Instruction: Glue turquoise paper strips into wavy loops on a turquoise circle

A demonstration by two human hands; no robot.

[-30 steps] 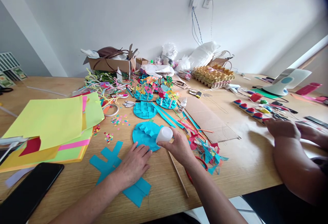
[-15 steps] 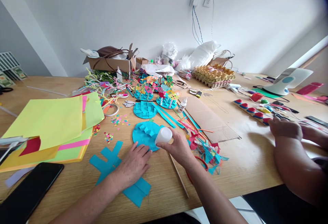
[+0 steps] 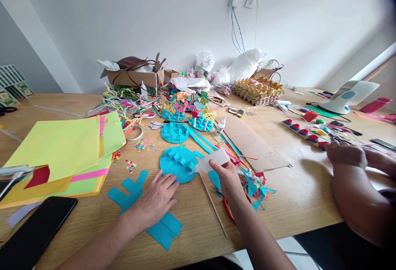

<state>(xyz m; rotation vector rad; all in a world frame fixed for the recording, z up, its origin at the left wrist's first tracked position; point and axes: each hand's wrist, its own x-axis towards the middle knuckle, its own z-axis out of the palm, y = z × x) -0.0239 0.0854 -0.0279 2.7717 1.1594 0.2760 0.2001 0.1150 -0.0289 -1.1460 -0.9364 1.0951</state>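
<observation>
My right hand [image 3: 227,176] is closed round a white glue bottle [image 3: 212,162] that lies nearly level, its nozzle pointing left at the rim of a blue paper disc [image 3: 177,163] with folded strips on it. My left hand [image 3: 154,200] lies flat with fingers spread on a blue paper cutout [image 3: 136,191], just below the disc. A thin wooden stick [image 3: 213,206] lies between my forearms.
Coloured paper sheets [image 3: 62,146] and a black phone [image 3: 34,231] lie at the left. More blue discs, paper scraps, a cardboard sheet [image 3: 250,144], a small glue bottle [image 3: 220,126] and egg trays [image 3: 256,90] lie beyond. Another person's hands [image 3: 346,154] rest at the right.
My right hand drew back to the right and tipped the glue bottle from upside down to nearly level. My left hand slid slightly down, off the disc's edge.
</observation>
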